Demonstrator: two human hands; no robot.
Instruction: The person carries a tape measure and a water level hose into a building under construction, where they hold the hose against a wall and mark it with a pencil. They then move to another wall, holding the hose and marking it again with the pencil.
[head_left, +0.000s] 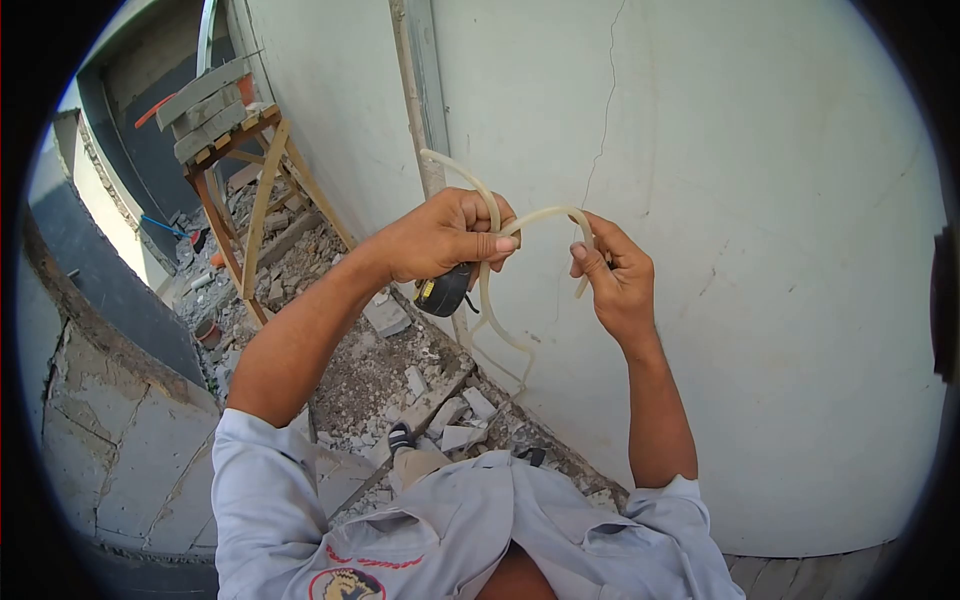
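A thin, yellowish clear hose (546, 212) is looped between my hands in front of the white wall. My left hand (445, 236) is closed around it, thumb pressed on top, with one free end sticking up past the fingers. A black and yellow tape measure (443, 292) sits beneath that same hand, seemingly held by the lower fingers. My right hand (624, 282) pinches the hose close to its other end, which points down. Something small and dark shows in the right palm, too hidden to name. More hose hangs below my left hand, against the wall.
A wooden trestle (258, 205) stands at the left, stacked with grey blocks (205, 110). Broken rubble (460, 420) covers the ground along the wall foot. The white wall (780, 300) has a long crack and fills the right side.
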